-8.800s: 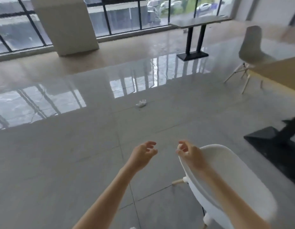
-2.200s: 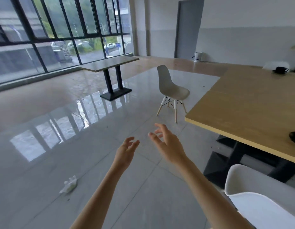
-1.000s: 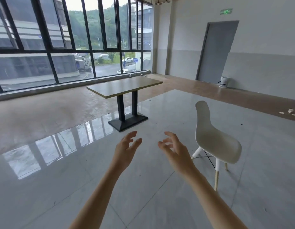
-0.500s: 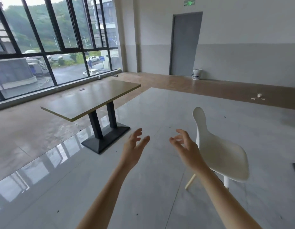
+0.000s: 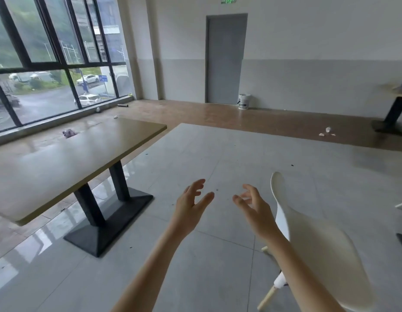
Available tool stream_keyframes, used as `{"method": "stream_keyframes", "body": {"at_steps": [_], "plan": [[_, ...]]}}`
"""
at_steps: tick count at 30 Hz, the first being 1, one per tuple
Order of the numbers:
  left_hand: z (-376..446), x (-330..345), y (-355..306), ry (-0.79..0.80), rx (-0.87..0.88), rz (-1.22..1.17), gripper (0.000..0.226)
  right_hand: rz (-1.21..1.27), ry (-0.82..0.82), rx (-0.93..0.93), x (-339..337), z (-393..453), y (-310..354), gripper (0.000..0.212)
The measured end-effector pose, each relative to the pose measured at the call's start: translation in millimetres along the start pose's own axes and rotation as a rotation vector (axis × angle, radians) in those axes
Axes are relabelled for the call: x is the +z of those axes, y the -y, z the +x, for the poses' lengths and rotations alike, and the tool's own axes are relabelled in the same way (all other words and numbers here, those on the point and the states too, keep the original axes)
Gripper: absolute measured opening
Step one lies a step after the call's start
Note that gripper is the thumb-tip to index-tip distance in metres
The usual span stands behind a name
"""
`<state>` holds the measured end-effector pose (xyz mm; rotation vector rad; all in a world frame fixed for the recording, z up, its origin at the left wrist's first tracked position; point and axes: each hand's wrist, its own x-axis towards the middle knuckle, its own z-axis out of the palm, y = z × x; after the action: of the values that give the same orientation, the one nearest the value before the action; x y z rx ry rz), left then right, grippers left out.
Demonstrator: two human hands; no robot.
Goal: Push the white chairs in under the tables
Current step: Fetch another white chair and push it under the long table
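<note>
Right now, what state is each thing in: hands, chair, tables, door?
Left hand: open, empty, touching nothing.
Right hand: open, empty, just short of the chair.
White chair: upright, out on the open floor, not tucked under any table.
Near table: top bare, no chair under it.
Grey door: closed.

Both hands [image 5: 191,208] apparently empty, fingers spread

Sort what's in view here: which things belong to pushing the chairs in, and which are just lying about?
Job:
- white chair, standing out on the floor by the right hand
- table, no chair under it
- left hand, open like the right, touching nothing

Lying about:
- bucket by the door
- litter on the floor
- far table
</note>
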<state>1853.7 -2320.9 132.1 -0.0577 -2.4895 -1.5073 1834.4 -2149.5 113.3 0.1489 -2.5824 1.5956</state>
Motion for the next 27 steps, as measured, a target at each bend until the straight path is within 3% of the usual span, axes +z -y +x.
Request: {"method": "stream_keyframes", "body": {"at_steps": [8, 19, 27], "plan": [[164, 9, 81, 0.163, -0.183, -0.024, 0.050, -0.045, -0.065, 0.044, 44, 137, -18, 0.053], [408, 52, 113, 0.521, 0.040, 0.020, 0.045, -0.061, -0.452, 0.255, 67, 310, -52, 0.052], [479, 134, 88, 0.823, 0.193, -0.093, 0.040, -0.098, -0.733, 0.446, 43, 341, -72, 0.048]]}}
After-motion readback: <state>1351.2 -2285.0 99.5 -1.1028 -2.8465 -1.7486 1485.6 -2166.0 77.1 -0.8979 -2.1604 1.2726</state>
